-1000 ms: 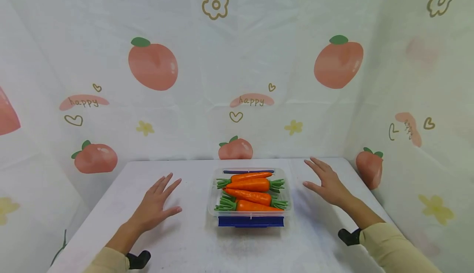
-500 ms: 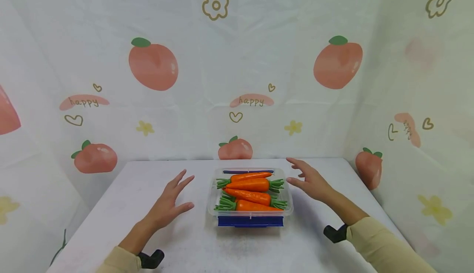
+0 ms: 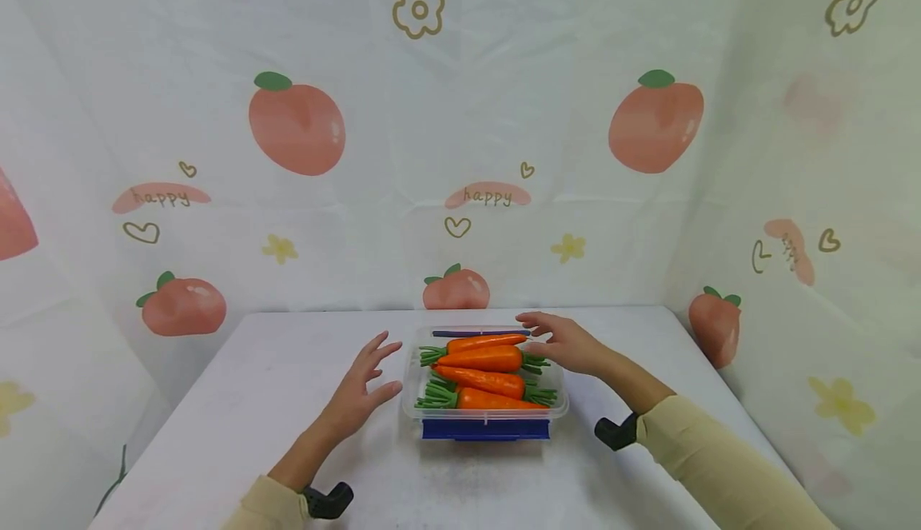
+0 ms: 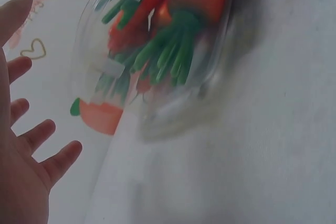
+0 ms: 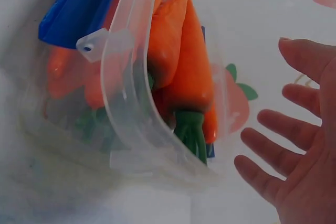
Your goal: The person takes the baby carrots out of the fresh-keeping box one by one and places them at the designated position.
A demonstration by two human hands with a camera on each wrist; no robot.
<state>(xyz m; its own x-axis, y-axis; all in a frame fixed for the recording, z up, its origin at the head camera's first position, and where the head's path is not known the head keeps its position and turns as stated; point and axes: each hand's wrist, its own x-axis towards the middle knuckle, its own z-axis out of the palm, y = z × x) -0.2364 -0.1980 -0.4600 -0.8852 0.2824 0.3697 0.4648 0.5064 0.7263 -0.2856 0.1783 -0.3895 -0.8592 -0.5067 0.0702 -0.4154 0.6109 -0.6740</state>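
On the white table [image 3: 288,386], middle of the far half, head view: a clear plastic container [image 3: 504,416], open-topped, a blue latch [image 3: 485,430] along its near side and a blue strip [image 3: 480,333] at the back. Inside, at least four orange carrots [image 3: 480,358] lie crosswise, stacked, green tops [image 3: 536,360] pointing some left, some right. Left hand [image 3: 352,394] just beside the container's left wall, fingers spread and slightly bent, thumb apart, holding nothing. Right hand [image 3: 572,346] at the far right corner, overlapping the rim from this angle; fingers gently bent, thumb apart, nothing gripped. Pale sleeves [image 3: 708,442] and a black wrist mount [image 3: 329,501] on each arm. Behind: a white backdrop [image 3: 475,58] printed with fruit, flowers, hearts and "happy".

Left wrist view: left hand along the left edge, fingers well separated, palm bare. Container at upper middle, a gap between it and the fingertips; green tops show through the blurred clear wall.

Right wrist view: right hand at right edge, fingers fanned, nothing in hold. Carrots rise above the curved rim at centre; a gap separates fingertips from container.
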